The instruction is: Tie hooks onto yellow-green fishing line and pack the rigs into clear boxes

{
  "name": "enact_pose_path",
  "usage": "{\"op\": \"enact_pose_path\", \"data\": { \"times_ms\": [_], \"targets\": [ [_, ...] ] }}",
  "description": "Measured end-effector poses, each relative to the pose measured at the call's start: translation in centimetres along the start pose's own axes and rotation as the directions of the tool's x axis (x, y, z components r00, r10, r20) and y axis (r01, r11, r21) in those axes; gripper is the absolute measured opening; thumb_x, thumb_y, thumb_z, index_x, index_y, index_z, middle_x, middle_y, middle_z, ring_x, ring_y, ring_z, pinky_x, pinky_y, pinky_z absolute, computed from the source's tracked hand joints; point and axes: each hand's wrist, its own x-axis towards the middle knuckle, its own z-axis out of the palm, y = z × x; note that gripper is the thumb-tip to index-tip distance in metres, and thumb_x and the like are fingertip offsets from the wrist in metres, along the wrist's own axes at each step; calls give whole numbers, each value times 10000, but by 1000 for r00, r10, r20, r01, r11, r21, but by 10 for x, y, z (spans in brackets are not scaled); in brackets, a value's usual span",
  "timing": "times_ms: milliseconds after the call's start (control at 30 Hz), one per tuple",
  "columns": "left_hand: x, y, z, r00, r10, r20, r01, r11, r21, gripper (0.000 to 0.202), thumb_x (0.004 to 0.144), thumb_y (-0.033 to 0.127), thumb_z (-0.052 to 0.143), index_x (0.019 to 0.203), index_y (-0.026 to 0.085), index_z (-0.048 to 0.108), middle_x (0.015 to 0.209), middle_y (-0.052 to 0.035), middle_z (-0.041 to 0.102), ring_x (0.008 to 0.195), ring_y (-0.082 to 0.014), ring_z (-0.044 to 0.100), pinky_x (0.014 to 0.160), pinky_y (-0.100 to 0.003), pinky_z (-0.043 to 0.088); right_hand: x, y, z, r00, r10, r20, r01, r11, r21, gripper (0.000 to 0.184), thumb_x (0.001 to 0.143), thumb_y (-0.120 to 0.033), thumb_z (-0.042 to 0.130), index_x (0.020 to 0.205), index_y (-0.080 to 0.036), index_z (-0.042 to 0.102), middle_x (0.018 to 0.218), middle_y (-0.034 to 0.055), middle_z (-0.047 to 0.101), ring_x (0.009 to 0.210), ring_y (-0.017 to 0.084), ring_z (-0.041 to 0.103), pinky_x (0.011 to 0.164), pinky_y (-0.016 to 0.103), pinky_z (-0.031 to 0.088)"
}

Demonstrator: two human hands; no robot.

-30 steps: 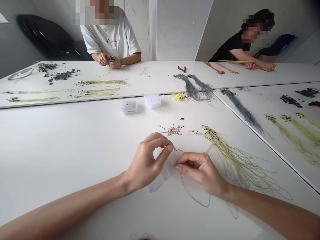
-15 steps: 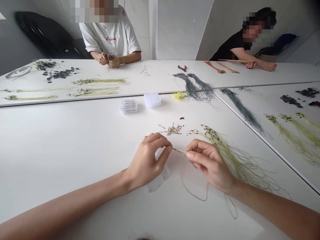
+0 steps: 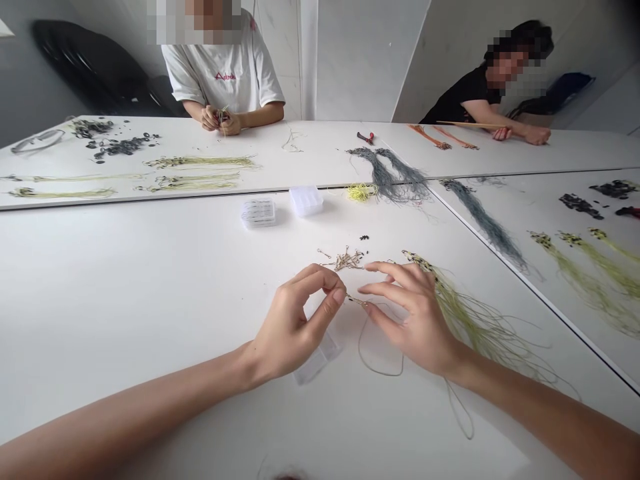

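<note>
Between thumb and forefinger, my left hand [image 3: 305,323] pinches one end of a small metal fishing swivel [image 3: 357,302] with a dark bead on it. A thin greenish line [image 3: 381,373] hangs in a loop below it. My right hand [image 3: 413,313] is open, its fingers spread and its thumb tip close to the swivel's free end; whether it touches I cannot tell. Just beyond my fingertips lies a small pile of similar metal swivels [image 3: 349,259]. Partly hidden under my left hand is a clear plastic box [image 3: 320,363].
Right of my hands lies a bundle of yellow-green lines [image 3: 475,320]. Farther back are a filled clear case [image 3: 258,214], a white box [image 3: 306,201], a yellow coil [image 3: 361,193] and grey line bundles [image 3: 383,173]. Across the table sit two people, one in a white shirt [image 3: 225,67].
My right fingers have let go of the line by the swivel and spread apart. The loop of line has shifted slightly left. My left hand keeps its pinch in nearly the same place.
</note>
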Motion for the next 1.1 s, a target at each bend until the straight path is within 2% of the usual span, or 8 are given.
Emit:
{"op": "enact_pose_path", "data": {
  "times_ms": [100,167,267,333,400,667,833,1100],
  "targets": [
    [-1,0,0,999,35,6,-35,999,21,142,959,214,455,860,182,550,903,-44,554,842,-157,523,789,-307,451,-5,-10,-4,1000,-13,21,11,994,105,412,807,-179,624,1204,-287,603,1313,71,556,914,241,551,874,462,370],
    [-1,0,0,999,51,9,-51,998,30,138,957,207,459,860,178,553,903,-47,554,841,-156,523,790,-308,454,-7,-16,-7,981,82,174,-139,929,342,454,836,-211,606,1276,-296,537,1213,76,605,691,159,532,755,396,432],
    [-1,-1,1,998,57,1,-57,998,35,138,957,204,461,856,175,551,909,-46,551,835,-150,524,778,-302,457,-8,-19,-5,865,181,468,-464,644,608,421,873,-311,604,1280,-279,501,891,37,650,570,119,469,570,297,409],
    [-1,-2,1,998,57,-12,-57,998,42,137,958,204,461,855,176,547,906,-42,546,822,-144,522,767,-297,455,-7,-18,-2,826,204,525,-552,478,683,350,869,-345,624,1195,-247,543,702,-9,565,588,118,455,547,263,370],
    [-1,-3,2,998,52,-24,-51,998,45,139,959,205,459,852,177,542,897,-38,543,808,-141,517,758,-295,454,-6,-15,2,831,244,499,-555,417,719,258,856,-346,651,1077,-227,592,622,-41,455,590,105,402,550,249,328],
    [-2,0,1,999,-18,40,16,999,46,168,950,228,462,832,183,573,906,-47,592,848,-168,554,791,-322,464,-4,-9,5,878,328,348,-475,512,716,199,843,-383,657,801,-190,630,671,-13,460,612,115,357,549,268,273],
    [-1,0,1,997,33,76,-45,987,152,135,906,261,551,991,211,643,1000,-54,650,926,-200,571,848,-355,439,-5,-11,5,879,323,350,-476,562,677,209,855,-387,636,794,-187,624,666,-9,470,608,119,378,540,269,279],
    [0,0,1,996,36,80,-53,975,214,140,915,219,520,848,214,642,803,-3,660,769,-166,550,825,-356,391,1,-1,6,885,235,402,-462,550,695,118,850,-291,632,812,-181,612,654,-19,469,616,118,406,573,265,324]
  ]
}}
